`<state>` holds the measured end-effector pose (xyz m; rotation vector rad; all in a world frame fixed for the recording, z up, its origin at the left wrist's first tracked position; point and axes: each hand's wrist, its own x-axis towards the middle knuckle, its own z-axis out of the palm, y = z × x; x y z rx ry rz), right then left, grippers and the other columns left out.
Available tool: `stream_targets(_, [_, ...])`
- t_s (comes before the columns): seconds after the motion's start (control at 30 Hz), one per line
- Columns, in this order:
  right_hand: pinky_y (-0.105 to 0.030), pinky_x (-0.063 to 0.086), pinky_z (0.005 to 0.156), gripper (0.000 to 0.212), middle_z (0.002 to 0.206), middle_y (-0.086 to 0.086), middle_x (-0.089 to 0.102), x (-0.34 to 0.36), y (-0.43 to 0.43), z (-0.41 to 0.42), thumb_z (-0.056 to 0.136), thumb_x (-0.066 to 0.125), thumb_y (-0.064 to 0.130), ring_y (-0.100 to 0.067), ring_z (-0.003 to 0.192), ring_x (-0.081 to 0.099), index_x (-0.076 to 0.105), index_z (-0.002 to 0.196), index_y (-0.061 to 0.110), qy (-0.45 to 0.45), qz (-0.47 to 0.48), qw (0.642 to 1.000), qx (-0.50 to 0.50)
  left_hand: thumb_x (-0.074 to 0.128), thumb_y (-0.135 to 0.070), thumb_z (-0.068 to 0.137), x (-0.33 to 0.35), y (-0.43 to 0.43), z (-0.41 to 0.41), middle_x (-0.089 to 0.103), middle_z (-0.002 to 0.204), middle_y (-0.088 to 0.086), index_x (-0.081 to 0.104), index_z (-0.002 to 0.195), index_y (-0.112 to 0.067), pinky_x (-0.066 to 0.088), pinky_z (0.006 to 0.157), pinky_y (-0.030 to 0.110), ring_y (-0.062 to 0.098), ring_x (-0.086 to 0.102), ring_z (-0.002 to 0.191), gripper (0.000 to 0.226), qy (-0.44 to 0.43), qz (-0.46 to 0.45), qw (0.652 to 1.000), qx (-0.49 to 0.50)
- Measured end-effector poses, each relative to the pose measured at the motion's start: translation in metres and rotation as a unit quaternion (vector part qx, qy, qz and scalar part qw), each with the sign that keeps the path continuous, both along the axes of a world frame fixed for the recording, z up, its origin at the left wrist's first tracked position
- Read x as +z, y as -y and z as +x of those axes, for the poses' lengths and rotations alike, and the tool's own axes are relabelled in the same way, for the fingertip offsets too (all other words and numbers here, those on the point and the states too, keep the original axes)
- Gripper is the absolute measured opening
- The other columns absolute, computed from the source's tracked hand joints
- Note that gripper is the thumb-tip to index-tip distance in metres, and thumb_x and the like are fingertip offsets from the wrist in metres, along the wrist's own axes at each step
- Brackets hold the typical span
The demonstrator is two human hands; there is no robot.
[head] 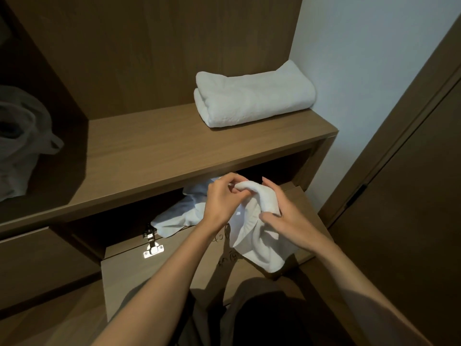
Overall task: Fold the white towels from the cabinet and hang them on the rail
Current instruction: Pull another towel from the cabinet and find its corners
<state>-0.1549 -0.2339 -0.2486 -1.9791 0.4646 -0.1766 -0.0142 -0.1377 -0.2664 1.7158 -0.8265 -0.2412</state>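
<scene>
A small white towel [259,240] hangs bunched between both hands in front of the open lower compartment of the cabinet. My left hand [223,198] pinches its upper edge with curled fingers. My right hand [284,213] grips the rolled fold of the same towel from the right. More crumpled white cloth [179,216] lies inside the lower compartment behind the hands. A folded white towel [252,96] rests on the wooden shelf [149,156] above, at its right end by the wall. No rail is in view.
The cabinet door [159,270] is swung down and open below my arms, its metal hinge [151,245] at the left. A grey plastic bag [22,141] sits in the dark left compartment. A brown door [411,196] stands at the right, past the white wall [361,58].
</scene>
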Motion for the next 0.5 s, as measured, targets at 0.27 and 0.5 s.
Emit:
stream_targets(0.27, [-0.009, 0.045, 0.063, 0.037, 0.101, 0.001, 0.066, -0.030, 0.032, -0.013, 0.096, 0.051, 0.005, -0.007, 0.081, 0.062, 0.061, 0.129, 0.019, -0.035, -0.247, 0.963, -0.103, 0.070, -0.011, 0.085, -0.029, 0.006, 0.018, 0.063, 0.117, 0.001, 0.065, 0.111, -0.017, 0.051, 0.075, 0.018, 0.010, 0.065, 0.089, 0.026, 0.017, 0.133, 0.983, -0.125])
stream_targets(0.5, [-0.040, 0.048, 0.096, 0.074, 0.149, -0.002, 0.042, -0.106, 0.058, -0.002, 0.092, 0.046, -0.004, -0.028, 0.125, 0.050, 0.031, 0.147, 0.043, -0.224, -0.330, 0.917, -0.025, 0.060, -0.026, 0.092, -0.075, 0.000, 0.058, 0.037, 0.151, 0.009, 0.038, 0.145, -0.015, 0.034, 0.109, 0.037, 0.028, 0.037, 0.136, 0.058, 0.177, 0.425, 0.871, -0.169])
